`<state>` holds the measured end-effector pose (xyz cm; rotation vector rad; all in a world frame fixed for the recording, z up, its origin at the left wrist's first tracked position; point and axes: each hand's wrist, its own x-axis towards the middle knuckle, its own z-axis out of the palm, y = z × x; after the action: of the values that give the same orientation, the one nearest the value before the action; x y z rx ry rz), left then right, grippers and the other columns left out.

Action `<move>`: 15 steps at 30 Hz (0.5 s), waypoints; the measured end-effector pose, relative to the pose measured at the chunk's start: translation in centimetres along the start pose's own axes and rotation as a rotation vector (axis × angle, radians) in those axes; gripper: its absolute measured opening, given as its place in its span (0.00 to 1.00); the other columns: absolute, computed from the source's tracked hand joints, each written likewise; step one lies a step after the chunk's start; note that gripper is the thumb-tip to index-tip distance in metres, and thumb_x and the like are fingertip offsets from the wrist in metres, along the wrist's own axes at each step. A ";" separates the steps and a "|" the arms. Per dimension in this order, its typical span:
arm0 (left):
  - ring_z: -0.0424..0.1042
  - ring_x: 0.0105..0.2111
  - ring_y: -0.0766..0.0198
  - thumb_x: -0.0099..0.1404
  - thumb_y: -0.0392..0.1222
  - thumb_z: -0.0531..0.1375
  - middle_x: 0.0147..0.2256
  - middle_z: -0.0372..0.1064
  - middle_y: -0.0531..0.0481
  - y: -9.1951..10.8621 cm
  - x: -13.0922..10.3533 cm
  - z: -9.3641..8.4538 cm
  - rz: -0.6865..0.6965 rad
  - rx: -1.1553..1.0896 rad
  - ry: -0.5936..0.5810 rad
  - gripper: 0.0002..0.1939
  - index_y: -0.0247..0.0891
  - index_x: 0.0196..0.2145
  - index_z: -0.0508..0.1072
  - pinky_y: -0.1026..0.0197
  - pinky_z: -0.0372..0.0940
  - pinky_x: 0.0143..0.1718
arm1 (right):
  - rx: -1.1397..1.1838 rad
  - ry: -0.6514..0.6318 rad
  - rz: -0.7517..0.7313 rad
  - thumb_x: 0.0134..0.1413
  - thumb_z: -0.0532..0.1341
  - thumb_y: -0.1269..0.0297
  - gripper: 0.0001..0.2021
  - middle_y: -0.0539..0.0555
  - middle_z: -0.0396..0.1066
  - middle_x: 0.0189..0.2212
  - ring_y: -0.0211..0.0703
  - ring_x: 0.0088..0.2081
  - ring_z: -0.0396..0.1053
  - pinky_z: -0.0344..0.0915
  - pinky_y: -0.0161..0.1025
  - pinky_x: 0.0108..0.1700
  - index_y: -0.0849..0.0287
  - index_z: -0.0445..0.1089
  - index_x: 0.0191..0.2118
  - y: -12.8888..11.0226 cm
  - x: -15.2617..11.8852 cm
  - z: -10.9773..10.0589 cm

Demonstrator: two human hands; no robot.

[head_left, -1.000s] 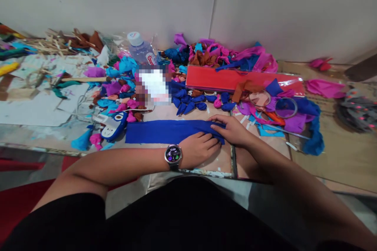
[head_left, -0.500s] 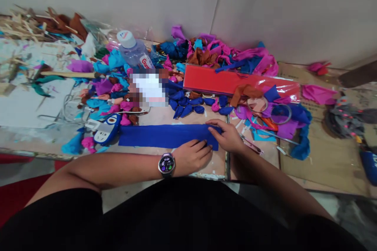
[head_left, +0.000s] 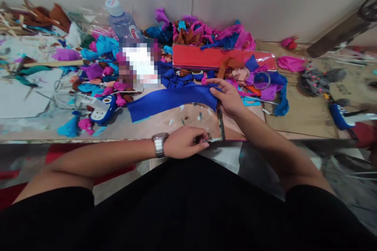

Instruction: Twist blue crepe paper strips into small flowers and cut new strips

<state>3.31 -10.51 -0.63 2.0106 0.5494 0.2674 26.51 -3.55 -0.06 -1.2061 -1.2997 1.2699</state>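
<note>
A long strip of what looks like blue crepe paper (head_left: 173, 97) arches over the table, its left end angled down toward the front. My right hand (head_left: 228, 96) pinches its right end between thumb and fingers. My left hand (head_left: 187, 141), with a metal-banded watch (head_left: 160, 144) on the wrist, is apart from the strip at the table's front edge. Its fingers are curled in toward the thumb, and whatever they may hold is hidden. Behind the strip lie several small twisted blue pieces (head_left: 173, 80).
A red sheet pack in clear plastic (head_left: 220, 58) lies behind, with colourful scraps (head_left: 203, 35) heaped beyond it. At left are a clear bottle (head_left: 120, 21), a blue-and-white power socket (head_left: 103, 110) and green-handled pliers (head_left: 32, 72). A tape roll (head_left: 261, 81) and cardboard (head_left: 288, 115) sit at right.
My left hand has come off the strip and drawn back to the table edge, its fingers curling. The strip has lifted and bent, its right end still in my right hand. The view has shifted.
</note>
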 end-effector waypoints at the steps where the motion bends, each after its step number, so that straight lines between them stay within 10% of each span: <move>1: 0.79 0.37 0.60 0.75 0.54 0.59 0.42 0.79 0.43 0.1 -0.6 0.4 -0.080 -0.243 0.014 0.20 0.37 0.54 0.74 0.57 0.72 0.40 | 0.069 0.023 0.000 0.56 0.70 0.45 0.25 0.50 0.77 0.42 0.41 0.32 0.73 0.72 0.38 0.33 0.47 0.70 0.55 -0.5 -1.0 0.3; 7: 0.76 0.59 0.49 0.68 0.56 0.67 0.64 0.69 0.30 -1.3 -2.1 1.3 -0.204 -1.245 0.385 0.29 0.35 0.58 0.70 0.44 0.69 0.63 | 0.446 0.150 0.092 0.54 0.74 0.53 0.26 0.45 0.71 0.30 0.32 0.18 0.59 0.59 0.31 0.17 0.44 0.68 0.57 -1.3 -9.5 3.7; 15: 0.81 0.43 0.58 0.69 0.51 0.67 0.49 0.80 0.50 -1.1 -0.2 -0.3 -0.194 -1.443 0.555 0.32 0.52 0.67 0.64 0.50 0.73 0.54 | 0.669 -0.212 0.182 0.59 0.73 0.56 0.21 0.48 0.75 0.35 0.30 0.18 0.67 0.65 0.29 0.16 0.51 0.70 0.54 0.7 -20.1 8.5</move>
<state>2.74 -9.91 -1.43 0.4634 0.6044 0.8236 19.94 -24.37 -0.71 -0.7299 -0.7993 1.8148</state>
